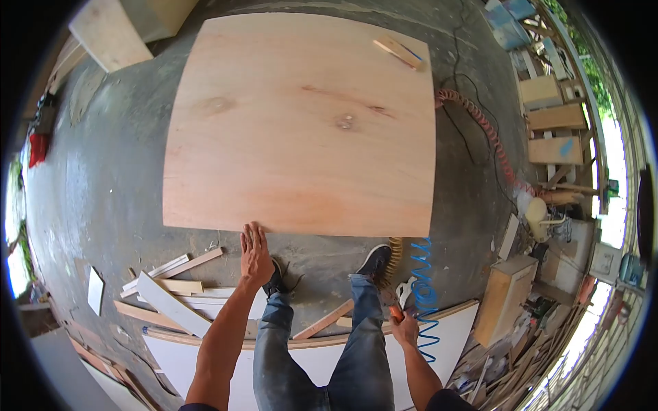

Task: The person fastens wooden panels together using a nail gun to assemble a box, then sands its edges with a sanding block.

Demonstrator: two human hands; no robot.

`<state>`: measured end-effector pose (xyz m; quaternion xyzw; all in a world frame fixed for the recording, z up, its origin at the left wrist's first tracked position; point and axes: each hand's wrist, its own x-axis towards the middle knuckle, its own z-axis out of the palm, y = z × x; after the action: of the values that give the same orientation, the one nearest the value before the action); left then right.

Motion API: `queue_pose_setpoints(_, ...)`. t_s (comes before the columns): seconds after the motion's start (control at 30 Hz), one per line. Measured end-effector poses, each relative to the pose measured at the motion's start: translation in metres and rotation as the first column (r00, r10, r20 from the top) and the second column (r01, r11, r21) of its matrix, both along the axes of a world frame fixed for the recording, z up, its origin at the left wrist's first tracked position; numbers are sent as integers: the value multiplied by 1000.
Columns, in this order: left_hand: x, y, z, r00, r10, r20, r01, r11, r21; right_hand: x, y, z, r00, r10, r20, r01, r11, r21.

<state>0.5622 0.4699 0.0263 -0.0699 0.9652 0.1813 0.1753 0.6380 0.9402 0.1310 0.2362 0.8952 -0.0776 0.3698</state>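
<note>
A large plywood panel (295, 137) lies in front of me, with a small wood block (397, 53) near its far right corner. My left hand (255, 257) rests its fingertips on the panel's near edge, fingers stretched out and holding nothing. Low and to the right, beside my leg, my right hand (406, 329) is wrapped round the orange handle of a tool (396, 312). The tool's head is too small to make out clearly. A yellow coiled hose (394, 257) runs down close to it.
Wood strips (164, 316) lie left of my feet, and a white board (308, 366) is under my legs. Blue (425, 294) and red (483, 123) coiled hoses hang at the right. A wooden box (504, 301) and stacked wood stand further right.
</note>
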Motion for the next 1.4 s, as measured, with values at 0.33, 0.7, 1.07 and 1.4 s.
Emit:
queue_pose_setpoints(0.33,-108,224,16,948,-314,51,311,949,54,-97,131,-107,977,-192,-97,173,969,-173)
queue_pose_setpoints(0.7,-246,393,-10,827,-542,-149,549,836,5,-184,230,-265,980,-159,-117,144,982,-125)
queue_pose_setpoints(1.07,-242,386,-9,762,-614,-207,637,768,67,-144,223,-339,967,-226,-117,198,957,-211)
queue_pose_setpoints(1.4,-238,375,-16,631,-759,-158,775,610,164,-136,210,-365,920,-390,33,363,818,-445)
